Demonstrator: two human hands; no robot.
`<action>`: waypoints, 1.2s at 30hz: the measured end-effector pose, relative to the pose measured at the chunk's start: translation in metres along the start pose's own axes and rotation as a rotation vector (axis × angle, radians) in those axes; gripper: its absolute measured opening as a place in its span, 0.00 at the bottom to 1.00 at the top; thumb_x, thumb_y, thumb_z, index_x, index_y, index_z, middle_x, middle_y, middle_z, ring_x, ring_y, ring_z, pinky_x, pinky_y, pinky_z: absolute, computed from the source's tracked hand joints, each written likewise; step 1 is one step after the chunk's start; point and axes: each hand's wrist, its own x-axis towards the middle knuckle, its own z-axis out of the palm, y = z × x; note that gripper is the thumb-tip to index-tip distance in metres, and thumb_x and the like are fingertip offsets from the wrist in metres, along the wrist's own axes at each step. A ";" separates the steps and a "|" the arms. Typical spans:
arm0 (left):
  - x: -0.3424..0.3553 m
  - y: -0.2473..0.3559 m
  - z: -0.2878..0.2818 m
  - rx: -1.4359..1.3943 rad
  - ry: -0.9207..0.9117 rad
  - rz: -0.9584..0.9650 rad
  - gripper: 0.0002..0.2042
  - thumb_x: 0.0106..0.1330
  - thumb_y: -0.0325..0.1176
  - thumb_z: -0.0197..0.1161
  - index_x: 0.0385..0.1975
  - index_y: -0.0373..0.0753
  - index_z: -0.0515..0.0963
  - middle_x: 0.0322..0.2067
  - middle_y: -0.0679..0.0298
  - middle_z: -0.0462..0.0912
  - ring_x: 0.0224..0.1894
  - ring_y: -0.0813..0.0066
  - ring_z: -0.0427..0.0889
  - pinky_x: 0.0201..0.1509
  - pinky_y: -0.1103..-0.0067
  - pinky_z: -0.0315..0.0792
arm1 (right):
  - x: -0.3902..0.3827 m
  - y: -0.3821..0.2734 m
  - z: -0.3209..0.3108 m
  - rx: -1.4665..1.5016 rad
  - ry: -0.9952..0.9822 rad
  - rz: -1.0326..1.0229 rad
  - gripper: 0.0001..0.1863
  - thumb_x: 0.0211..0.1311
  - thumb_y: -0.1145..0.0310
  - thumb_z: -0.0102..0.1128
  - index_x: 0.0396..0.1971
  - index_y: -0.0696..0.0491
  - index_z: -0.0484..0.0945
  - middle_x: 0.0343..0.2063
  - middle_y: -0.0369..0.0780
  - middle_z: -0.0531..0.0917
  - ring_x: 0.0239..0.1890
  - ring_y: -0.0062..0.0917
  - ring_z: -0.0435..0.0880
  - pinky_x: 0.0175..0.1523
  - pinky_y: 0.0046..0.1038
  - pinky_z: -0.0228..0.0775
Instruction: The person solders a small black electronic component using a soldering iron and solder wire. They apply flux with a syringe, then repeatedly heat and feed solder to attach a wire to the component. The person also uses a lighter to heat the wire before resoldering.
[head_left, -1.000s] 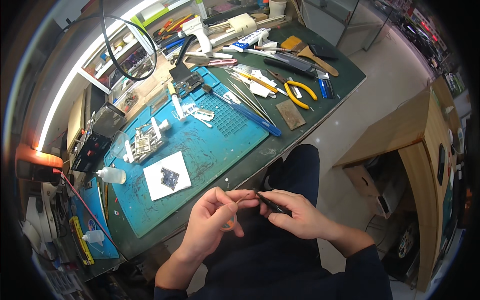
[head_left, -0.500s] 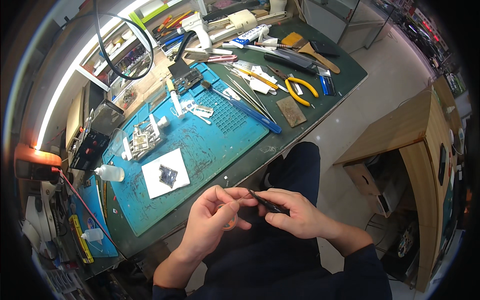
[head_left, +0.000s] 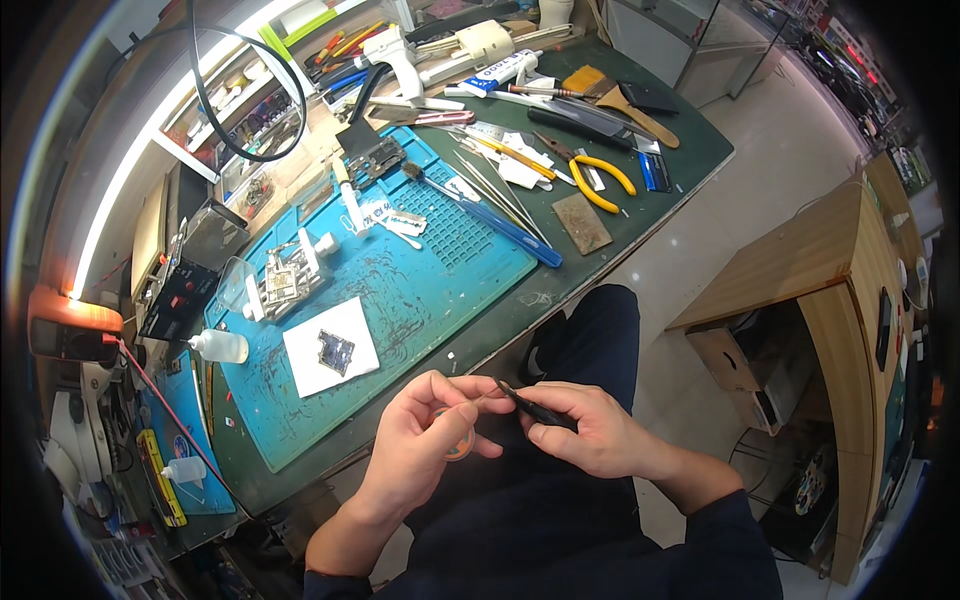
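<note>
My left hand point(head_left: 425, 425) is closed around a small round spool point(head_left: 460, 445) with an orange edge, mostly covered by the fingers. A thin copper-coloured strand shows at its thumb and fingertips. My right hand point(head_left: 590, 430) grips a slim black pointed tool point(head_left: 545, 413), its tip touching or nearly touching the left fingertips; its exact kind is unclear. Both hands are held over my lap, in front of the bench edge. Beyond them, a dark chip-like board piece point(head_left: 337, 352) lies on a white paper square point(head_left: 300, 365) on the blue work mat point(head_left: 400, 335).
A metal clamp fixture point(head_left: 290, 275) and a clear bottle point(head_left: 220, 346) stand on the mat's left part. A blue-handled brush point(head_left: 485, 215) lies across its right part. Yellow-handled pliers point(head_left: 600, 180), a wooden brush point(head_left: 635, 110) and a glue gun point(head_left: 395, 60) crowd the far bench.
The black tool's tip and my right hand have shifted very slightly. Otherwise both hands keep the same hold, and the bench is unchanged.
</note>
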 end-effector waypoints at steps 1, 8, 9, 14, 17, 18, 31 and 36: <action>0.000 0.000 0.000 0.001 0.000 0.000 0.03 0.74 0.22 0.58 0.36 0.35 0.72 0.56 0.47 0.78 0.59 0.59 0.83 0.45 0.68 0.89 | 0.000 0.000 0.000 -0.001 0.003 0.002 0.23 0.68 0.67 0.60 0.59 0.62 0.77 0.47 0.47 0.85 0.49 0.37 0.85 0.54 0.33 0.76; 0.001 0.000 0.000 -0.001 -0.003 -0.006 0.03 0.74 0.22 0.58 0.36 0.35 0.72 0.56 0.48 0.78 0.58 0.59 0.83 0.44 0.68 0.89 | -0.001 -0.002 0.001 -0.016 0.036 0.004 0.21 0.67 0.67 0.60 0.56 0.62 0.78 0.46 0.48 0.86 0.48 0.37 0.86 0.53 0.33 0.76; 0.001 -0.001 0.000 -0.003 -0.004 -0.008 0.03 0.74 0.22 0.58 0.36 0.35 0.72 0.56 0.48 0.78 0.58 0.59 0.83 0.44 0.68 0.89 | -0.001 -0.003 0.001 -0.013 0.043 0.005 0.21 0.67 0.67 0.61 0.56 0.62 0.79 0.45 0.48 0.86 0.48 0.38 0.86 0.53 0.33 0.77; 0.000 -0.003 0.001 0.008 -0.014 -0.017 0.03 0.74 0.22 0.58 0.36 0.35 0.72 0.56 0.48 0.78 0.58 0.59 0.83 0.45 0.68 0.89 | -0.003 0.001 0.008 -0.106 0.123 -0.015 0.19 0.66 0.67 0.62 0.53 0.62 0.80 0.41 0.47 0.87 0.43 0.38 0.88 0.49 0.34 0.79; 0.002 -0.003 0.003 -0.008 -0.017 -0.031 0.03 0.73 0.21 0.57 0.36 0.35 0.72 0.56 0.47 0.78 0.58 0.59 0.84 0.44 0.69 0.88 | -0.006 0.008 0.011 -0.139 0.252 -0.085 0.17 0.68 0.69 0.60 0.53 0.61 0.81 0.38 0.46 0.88 0.39 0.33 0.89 0.45 0.30 0.79; 0.003 -0.003 0.003 -0.001 -0.017 -0.040 0.02 0.74 0.22 0.57 0.37 0.35 0.72 0.56 0.47 0.78 0.57 0.59 0.84 0.44 0.69 0.88 | -0.007 0.010 0.011 -0.148 0.310 -0.124 0.16 0.69 0.69 0.60 0.53 0.61 0.81 0.36 0.45 0.88 0.37 0.31 0.89 0.43 0.28 0.79; 0.001 -0.002 -0.003 0.046 -0.068 -0.001 0.03 0.75 0.25 0.59 0.40 0.33 0.72 0.52 0.45 0.80 0.49 0.61 0.87 0.37 0.74 0.86 | -0.078 0.115 -0.140 1.356 0.925 0.376 0.23 0.68 0.60 0.57 0.55 0.60 0.73 0.55 0.47 0.81 0.41 0.30 0.82 0.50 0.38 0.77; -0.007 0.005 -0.006 0.062 -0.060 0.034 0.03 0.75 0.24 0.59 0.41 0.33 0.73 0.47 0.48 0.82 0.43 0.64 0.88 0.35 0.75 0.86 | -0.069 0.072 -0.122 -0.003 0.795 0.320 0.32 0.64 0.68 0.63 0.67 0.59 0.68 0.56 0.44 0.82 0.41 0.30 0.84 0.52 0.30 0.75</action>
